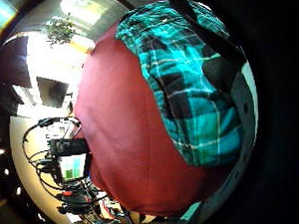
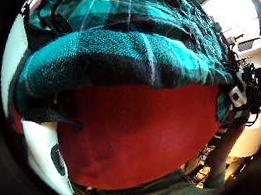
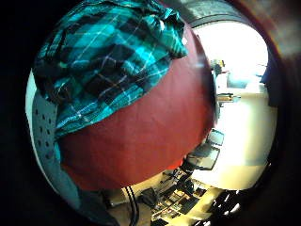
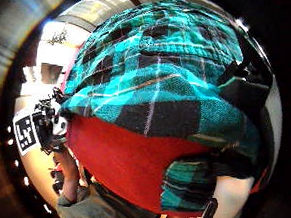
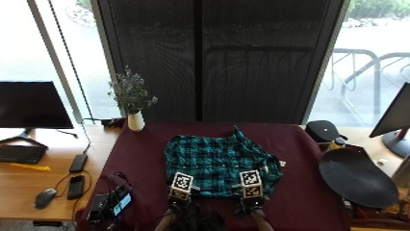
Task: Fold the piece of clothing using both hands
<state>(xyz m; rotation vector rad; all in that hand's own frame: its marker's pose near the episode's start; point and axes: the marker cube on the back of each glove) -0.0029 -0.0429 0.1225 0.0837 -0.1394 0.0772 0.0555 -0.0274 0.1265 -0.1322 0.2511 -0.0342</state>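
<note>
A teal and black plaid shirt (image 5: 218, 163) lies spread on the dark red tablecloth (image 5: 301, 192). My left hand (image 5: 181, 195) and right hand (image 5: 251, 197) sit side by side at the shirt's near hem. The left thumb side palm view shows the hem of the shirt (image 2: 128, 51) raised off the tablecloth (image 2: 138, 139) in a rolled fold against the palm. The right thumb side palm view shows the shirt (image 4: 157, 80) bunched up the same way, with dark fingers (image 4: 247, 91) curled on it. Each hand pinches the hem.
A white vase with a plant (image 5: 133, 103) stands at the table's far left corner. A small device with a lit screen (image 5: 115, 204) and cables lies near the left front. A black round case (image 5: 355, 175) rests at the right edge. A monitor (image 5: 32, 103) stands on the left desk.
</note>
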